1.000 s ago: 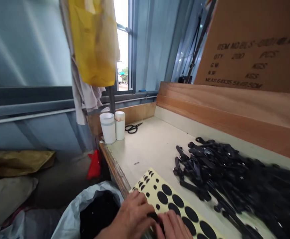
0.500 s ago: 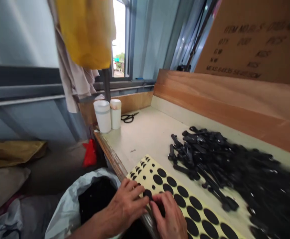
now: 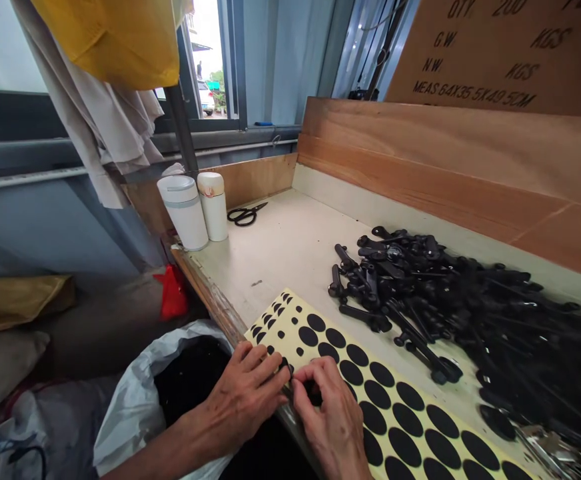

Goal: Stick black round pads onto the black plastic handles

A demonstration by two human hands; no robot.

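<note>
My left hand (image 3: 248, 387) is closed near the table's front edge, its fingertips on a small black part (image 3: 285, 365) that is mostly hidden. Right beside it, my right hand (image 3: 328, 410) pinches with thumb and forefinger at the same spot; what lies between those fingertips is too small to tell. Under and around both hands lies a pale yellow sheet (image 3: 315, 365) of round black stickers, large discs on the right and small dots on the left. To the right of the sheet spreads a pile of black lever-shaped parts (image 3: 385, 267).
Two white bottles (image 3: 184, 213) and black-handled scissors (image 3: 243, 215) stand and lie at the table's far left corner. Below the front edge is a white bag (image 3: 130, 407) with black contents. Metal pieces (image 3: 560, 447) lie at lower right. A wooden board (image 3: 420, 133) borders the back.
The view has shifted, so the table things sit higher and further left. Both hands stay together at the sheet's edge, and less of the black part shows between them.
</note>
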